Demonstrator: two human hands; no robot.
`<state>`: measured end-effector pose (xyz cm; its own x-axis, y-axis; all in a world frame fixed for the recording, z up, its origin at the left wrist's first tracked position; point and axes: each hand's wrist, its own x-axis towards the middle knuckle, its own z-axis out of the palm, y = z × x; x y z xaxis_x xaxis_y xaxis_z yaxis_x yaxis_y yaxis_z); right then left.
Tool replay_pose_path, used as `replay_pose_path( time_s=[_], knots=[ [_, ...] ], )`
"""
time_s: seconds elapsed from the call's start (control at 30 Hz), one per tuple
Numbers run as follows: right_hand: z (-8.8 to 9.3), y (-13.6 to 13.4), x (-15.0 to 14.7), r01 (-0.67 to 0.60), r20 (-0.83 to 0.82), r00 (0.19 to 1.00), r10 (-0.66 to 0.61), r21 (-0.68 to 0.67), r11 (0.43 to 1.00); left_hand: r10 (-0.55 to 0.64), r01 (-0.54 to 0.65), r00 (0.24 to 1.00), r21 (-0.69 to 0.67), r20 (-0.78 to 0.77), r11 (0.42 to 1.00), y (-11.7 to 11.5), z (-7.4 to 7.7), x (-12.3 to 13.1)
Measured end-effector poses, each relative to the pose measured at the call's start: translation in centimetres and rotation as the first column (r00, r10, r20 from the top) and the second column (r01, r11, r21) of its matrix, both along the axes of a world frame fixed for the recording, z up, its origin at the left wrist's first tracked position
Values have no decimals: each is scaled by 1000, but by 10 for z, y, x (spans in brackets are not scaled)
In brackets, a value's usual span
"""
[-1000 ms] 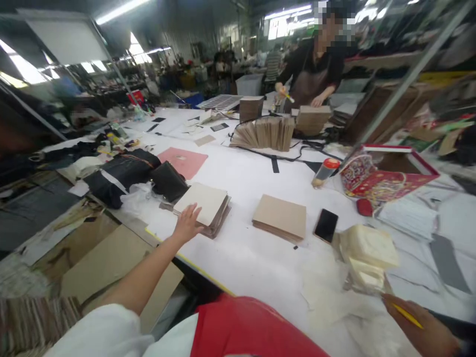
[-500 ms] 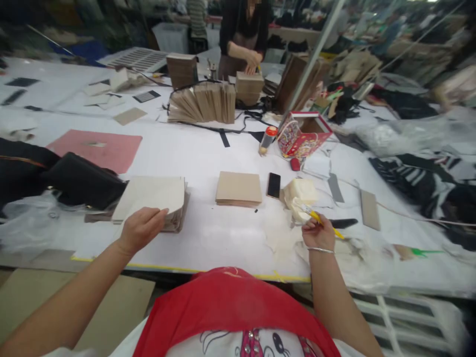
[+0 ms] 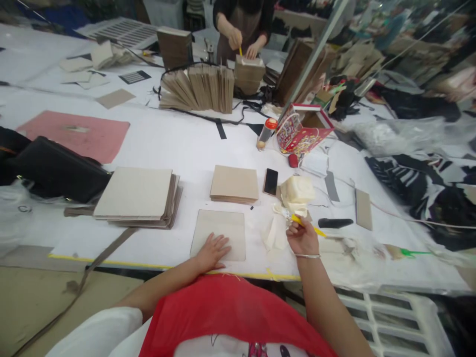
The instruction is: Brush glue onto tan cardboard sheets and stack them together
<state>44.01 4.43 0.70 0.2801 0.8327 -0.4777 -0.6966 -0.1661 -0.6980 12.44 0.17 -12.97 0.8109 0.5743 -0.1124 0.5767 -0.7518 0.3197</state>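
My left hand (image 3: 212, 253) lies flat, fingers spread, on a pale rectangular panel (image 3: 232, 230) at the front of the table. In my right hand (image 3: 303, 237) is a brush with a yellow handle (image 3: 297, 219), its pale bristle end toward the glue-coated tub (image 3: 297, 191). Left of my left hand stands a stack of similar panels (image 3: 134, 193), its edges uneven. Beyond the single panel sits a smaller, neater stack of tan panels (image 3: 234, 182).
A phone (image 3: 270, 181), a red-lidded bottle (image 3: 267, 133) and a red patterned paper bag (image 3: 303, 129) are beyond the tub. A black bag (image 3: 61, 166) lies at left. Across the table a co-worker (image 3: 241, 34) handles a brown block beside fanned panels (image 3: 201, 89).
My left hand has moved right from the large stack, and a panel now lies flat under it at the front. My right hand has shifted slightly left and nearer me with the brush.
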Motion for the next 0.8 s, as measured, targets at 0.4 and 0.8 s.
replay_pose_path(
  time_s=[0.4,0.8],
  knots=[
    [8,115,-86,-360,610,742,278,13,933,119,-119,992,1,47,993,38,17,4],
    [-36,210,-153,-738,821,154,550,-275,617,243,-243,970,145,19,959,159,58,60]
  ],
)
